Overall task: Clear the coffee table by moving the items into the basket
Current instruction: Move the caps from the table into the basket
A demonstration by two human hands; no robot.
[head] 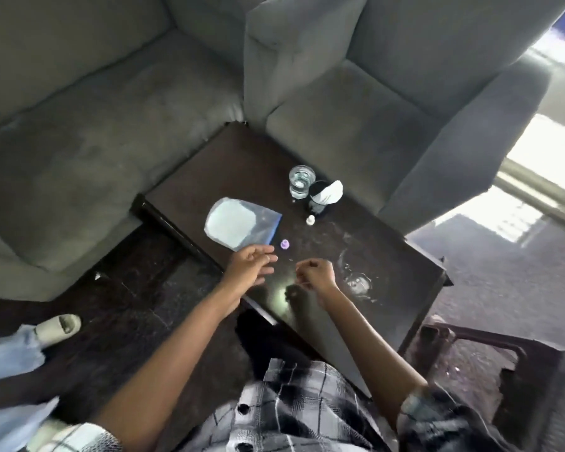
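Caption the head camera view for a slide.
Clearing a dark coffee table: left hand open beside a small purple piece, right hand curled, plastic bag and glass beyond.

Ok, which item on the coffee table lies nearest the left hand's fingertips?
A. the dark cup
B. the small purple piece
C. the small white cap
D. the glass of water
B: the small purple piece sits just past the open left hand, by the blue edge of the plastic bag; the other three lie farther back.
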